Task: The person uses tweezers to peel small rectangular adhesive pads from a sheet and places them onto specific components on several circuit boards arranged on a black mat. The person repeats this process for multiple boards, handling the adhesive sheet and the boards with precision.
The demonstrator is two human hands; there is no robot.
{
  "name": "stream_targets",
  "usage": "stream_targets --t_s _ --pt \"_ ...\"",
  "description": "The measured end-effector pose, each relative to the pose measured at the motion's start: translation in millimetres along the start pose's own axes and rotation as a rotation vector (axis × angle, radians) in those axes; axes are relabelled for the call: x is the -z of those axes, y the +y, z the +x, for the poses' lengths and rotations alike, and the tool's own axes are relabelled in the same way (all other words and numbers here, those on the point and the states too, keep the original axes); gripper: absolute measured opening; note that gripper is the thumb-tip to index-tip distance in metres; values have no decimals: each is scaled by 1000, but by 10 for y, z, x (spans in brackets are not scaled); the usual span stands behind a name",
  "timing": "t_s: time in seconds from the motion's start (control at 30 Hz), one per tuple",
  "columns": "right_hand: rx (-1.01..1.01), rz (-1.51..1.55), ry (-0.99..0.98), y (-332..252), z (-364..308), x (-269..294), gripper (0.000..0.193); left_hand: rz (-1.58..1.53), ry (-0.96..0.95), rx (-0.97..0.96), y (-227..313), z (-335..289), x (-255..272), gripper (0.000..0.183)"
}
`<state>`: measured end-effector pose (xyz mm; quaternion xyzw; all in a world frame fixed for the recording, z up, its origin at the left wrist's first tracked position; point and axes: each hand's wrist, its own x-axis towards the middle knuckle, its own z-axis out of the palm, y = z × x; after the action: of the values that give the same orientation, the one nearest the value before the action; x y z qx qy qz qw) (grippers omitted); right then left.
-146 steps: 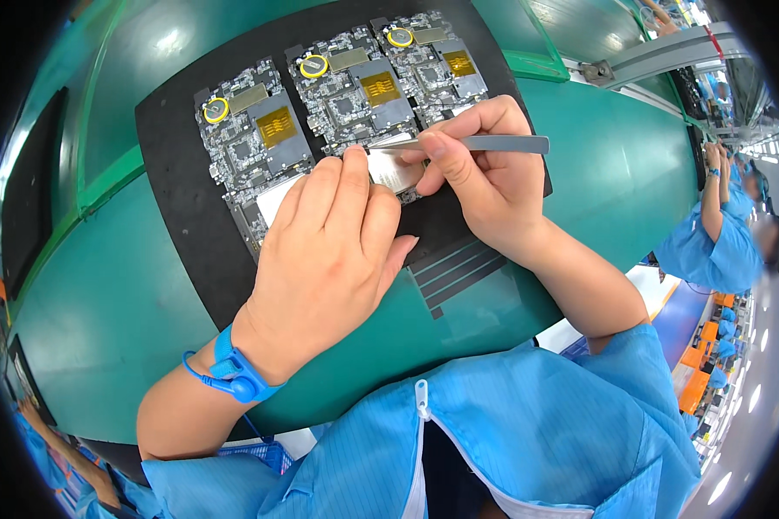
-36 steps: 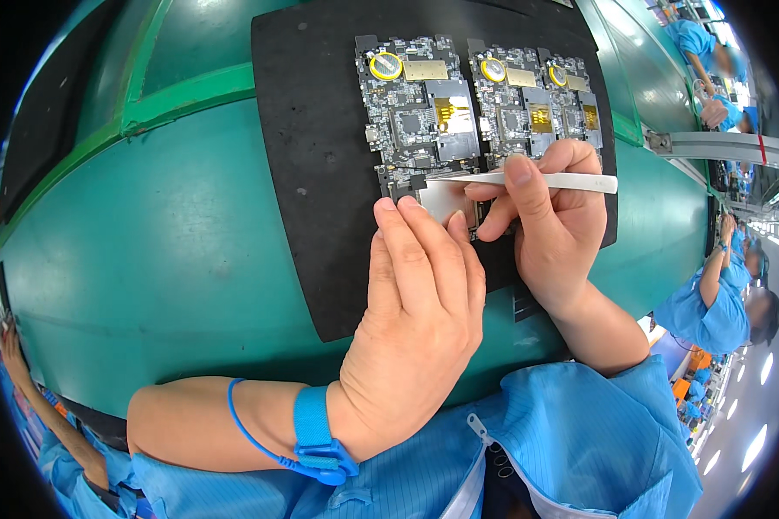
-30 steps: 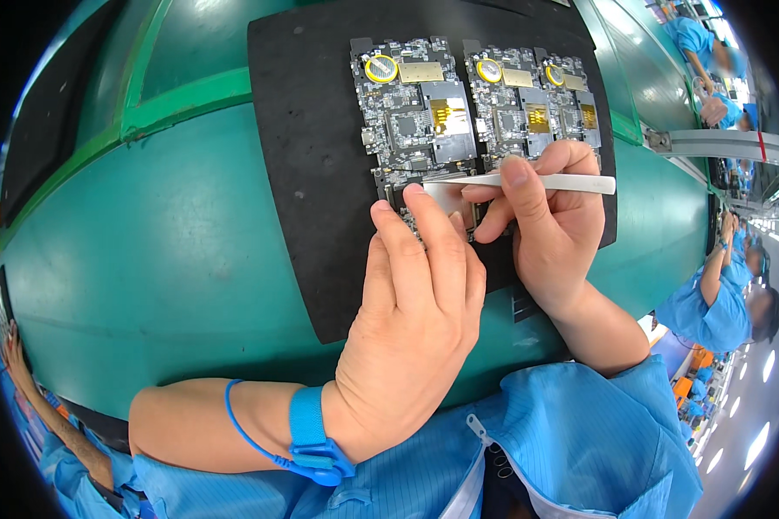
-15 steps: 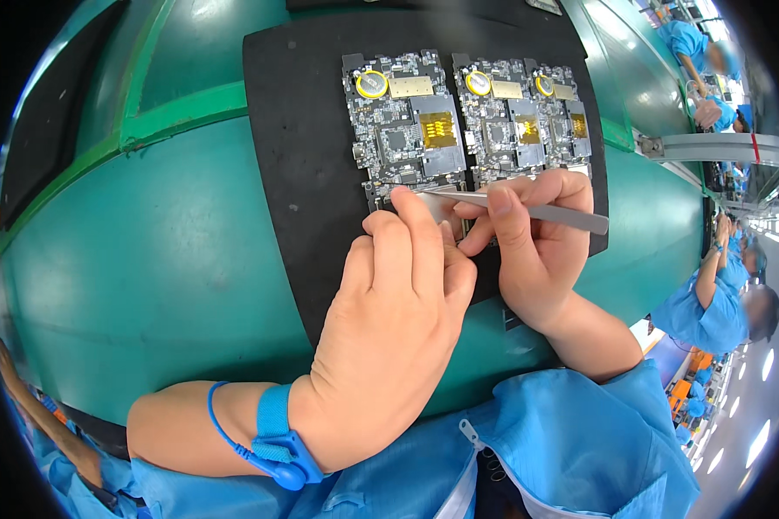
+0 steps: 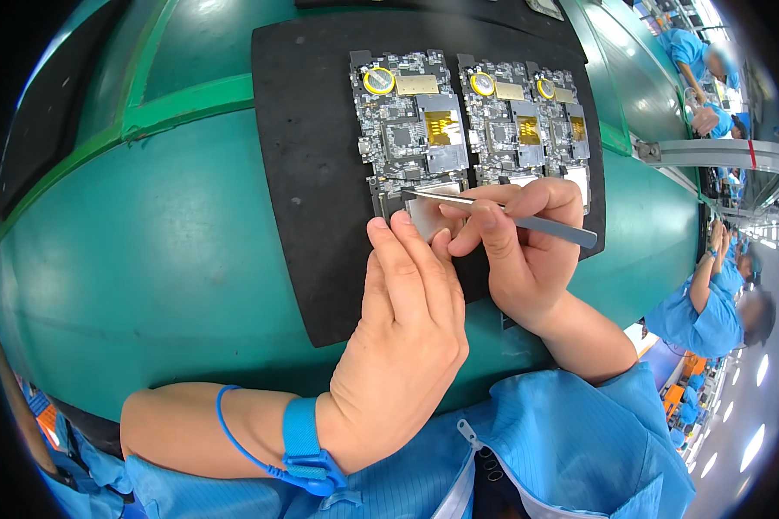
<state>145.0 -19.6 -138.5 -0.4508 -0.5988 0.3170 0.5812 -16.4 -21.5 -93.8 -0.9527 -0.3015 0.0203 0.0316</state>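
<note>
Right grip [image 5: 515, 251] pinching tweezers [image 5: 502, 216], tips at circuit board's [image 5: 411, 130] 6 o'clock edge; left fingertips [image 5: 389, 227] pressed flat, steadying. Best kept shallow, pressure light.

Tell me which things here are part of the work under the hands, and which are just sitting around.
In use:
left hand, fingertips on the nearest circuit board
right hand, gripping metal tweezers
silvery shield piece at the tweezer tip
black mat under the boards

Lying about:
two other circuit boards
green workbench
blue wrist strap, worn only
</note>
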Motion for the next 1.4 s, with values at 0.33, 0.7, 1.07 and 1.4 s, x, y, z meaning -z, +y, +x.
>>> stream_targets --t_s 0.33,0.7,1.07,1.4 --pt "150 -391 -110 -66 33 37 19 32 5 -10 -30 11 3 58" --pt "205 -327 -112 -10 24 -4 20 70 24 -17 -53 -3 -32 58" --pt "-259 -3 293 -469 27 1299 19 -505 52 48 -393 -118 288 57" --pt "-943 -75 47 -274 66 1931 44 -1666 135 736 -1157 -169 -204 21"
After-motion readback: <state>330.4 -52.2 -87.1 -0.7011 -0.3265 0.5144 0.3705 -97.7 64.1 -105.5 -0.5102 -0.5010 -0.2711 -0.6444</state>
